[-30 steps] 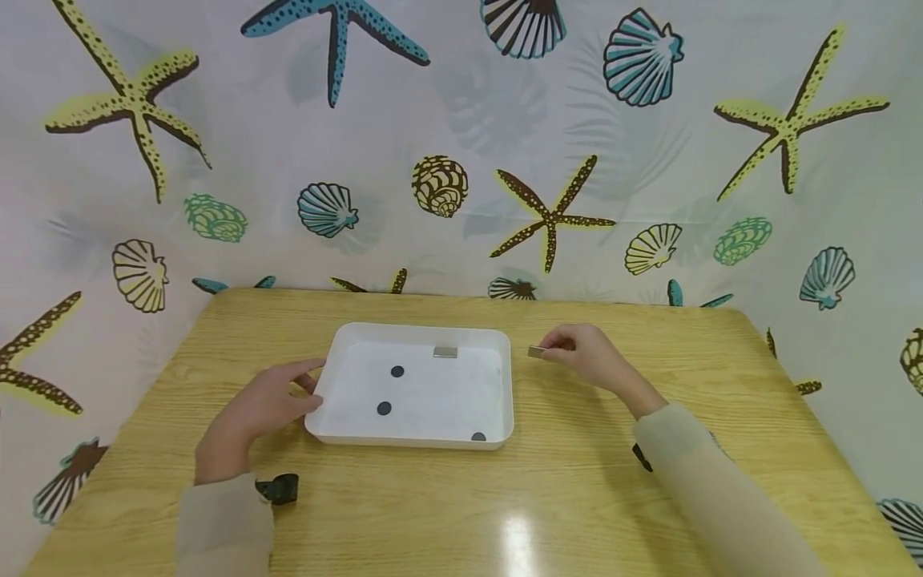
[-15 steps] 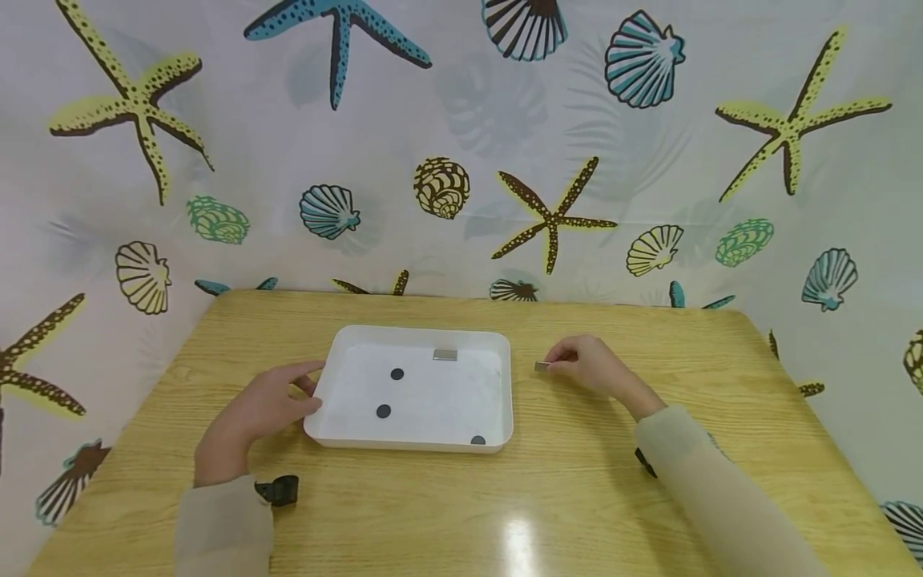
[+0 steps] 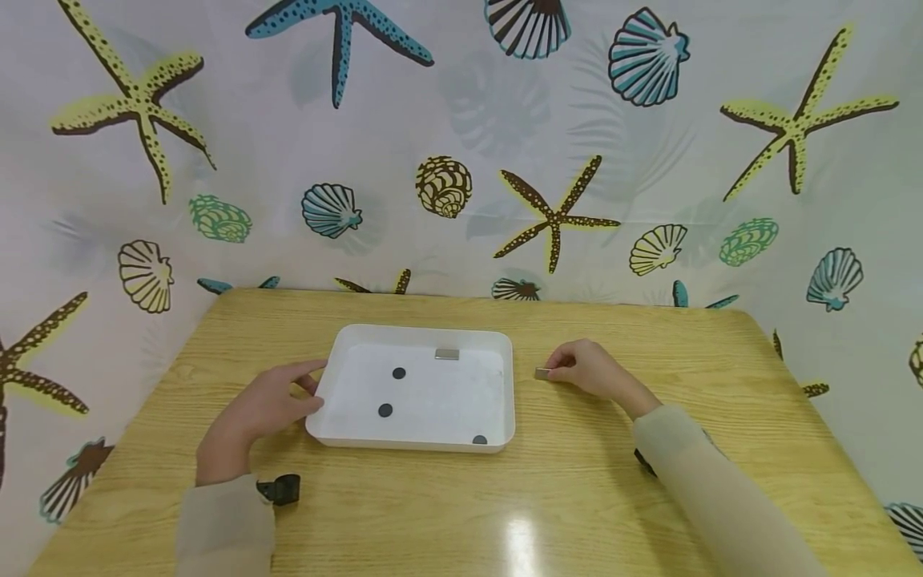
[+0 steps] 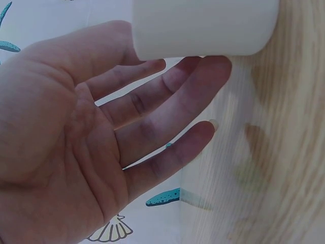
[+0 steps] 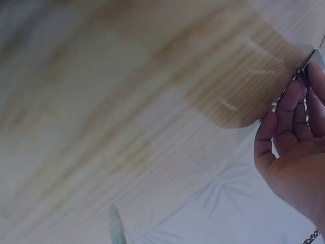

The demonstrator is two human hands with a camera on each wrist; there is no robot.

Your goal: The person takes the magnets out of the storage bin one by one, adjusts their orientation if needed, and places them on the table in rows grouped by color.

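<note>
A shallow white tray (image 3: pixel 433 429) rests on the wooden table. My left hand (image 3: pixel 263 405) holds its left side, thumb over the rim and the other fingers along the outer wall; in the left wrist view the tray's wall (image 4: pixel 203 28) hides the thumb tip. To the right of the tray, close over the table, my right hand (image 3: pixel 591 369) pinches a small flat shiny metal rectangle (image 3: pixel 542 373) between thumb and fingertips. That metal piece (image 5: pixel 317 58) shows at the right edge of the right wrist view. Inside the tray, a similar metal rectangle (image 3: pixel 447 354) lies by the back wall.
Dark round discs lie in the tray: one disc (image 3: pixel 399 373) left of middle, another disc (image 3: pixel 385 410) below it, and a third disc (image 3: pixel 479 440) at the front wall. A printed cloth (image 3: pixel 389 240) with shells and starfish hangs behind the wooden table (image 3: pixel 404 513).
My right hand has come down and slightly toward me with the metal rectangle. My left hand and the tray have stayed in place.
</note>
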